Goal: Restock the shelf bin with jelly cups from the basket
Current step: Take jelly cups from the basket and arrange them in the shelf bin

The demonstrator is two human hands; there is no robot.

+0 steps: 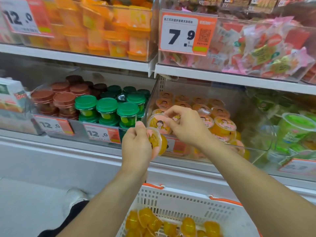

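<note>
Your left grip (pixel 136 142) holds one jelly cup (pixel 158 140) tilted just below the shelf bin (pixel 256 147). Your right grip (pixel 186 124) pinches another cup (pixel 159 123) inside it. Beneath both, the basket (pixel 188 200) holds more.

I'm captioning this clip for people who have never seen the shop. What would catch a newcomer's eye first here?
Probably the two hands at centre: the left hand grips a yellow jelly cup tipped on its side, while the right hand pinches another cup at the front of the clear shelf bin. Next, the big 7.9 price tag above, and the white basket of yellow cups at the bottom.
</note>
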